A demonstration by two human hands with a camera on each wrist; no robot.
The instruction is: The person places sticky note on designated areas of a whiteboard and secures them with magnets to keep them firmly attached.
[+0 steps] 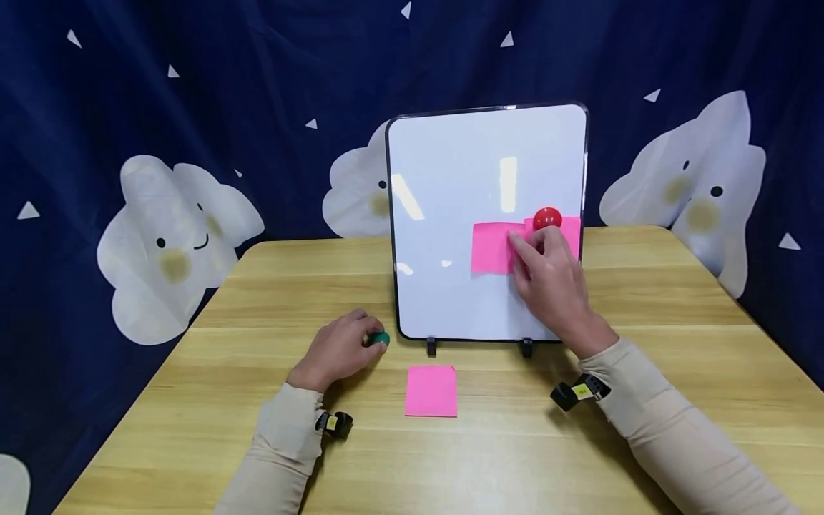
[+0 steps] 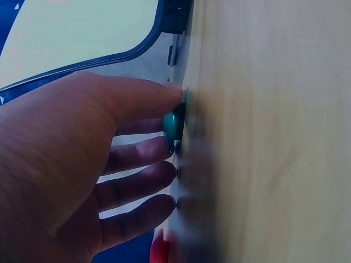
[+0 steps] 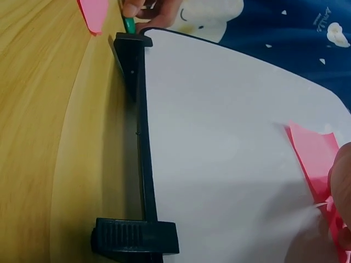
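My left hand (image 1: 337, 350) rests low over the table and pinches a green round magnet (image 2: 174, 125) between thumb and fingertips, right at the wood. My right hand (image 1: 555, 282) is at the whiteboard (image 1: 444, 172), its thumb and index finger at the right side of a pink sticky note (image 1: 492, 248). The note lies against the board, with its free corners curling slightly in the right wrist view. A second pink note (image 1: 571, 232) is beside it at the board's right edge, under a red round magnet (image 1: 548, 217) and partly hidden by the right hand.
A third pink sticky note (image 1: 430, 391) lies flat on the table in front of the board. Black feet (image 1: 431, 347) hold the board upright. Past the left fingers, a red object (image 2: 159, 249) shows. A dark blue curtain (image 1: 290, 64) with clouds hangs behind the table.
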